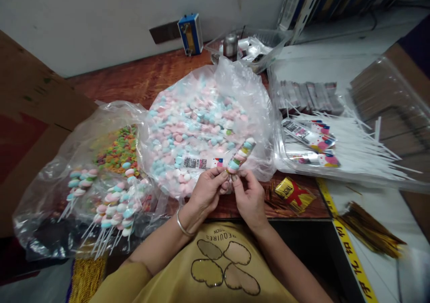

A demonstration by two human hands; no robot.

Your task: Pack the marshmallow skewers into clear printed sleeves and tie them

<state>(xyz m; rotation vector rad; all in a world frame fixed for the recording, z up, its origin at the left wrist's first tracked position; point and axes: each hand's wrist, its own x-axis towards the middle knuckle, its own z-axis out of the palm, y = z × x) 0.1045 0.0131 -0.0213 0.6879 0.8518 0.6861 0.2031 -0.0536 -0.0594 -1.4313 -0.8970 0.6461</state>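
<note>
While the left hand pinches the lower end of a wrapped marshmallow skewer between thumb and fingers, the right hand closes its thumb and forefinger on that same end, just beside the left fingertips. The skewer tilts up and to the right, over the near right part of a big clear bag of pink, blue and white marshmallows, close to the front edge of the reddish-brown tabletop. A flat printed wrapper lies on the bag, left of the skewer. Near the tabletop's front right corner sits a gold packet with a red cross mark. Toward the left end, another clear bag holds colourful ring-shaped sweets, and two bunches of marshmallow skewers, a larger one and a smaller one, lie on it with their sticks pointing toward the person. By the right edge, a clear tray carries white sticks, printed wrappers and a row of bundled packets. Along the back edge stand a blue box and a clear container with a metal can inside.
</note>
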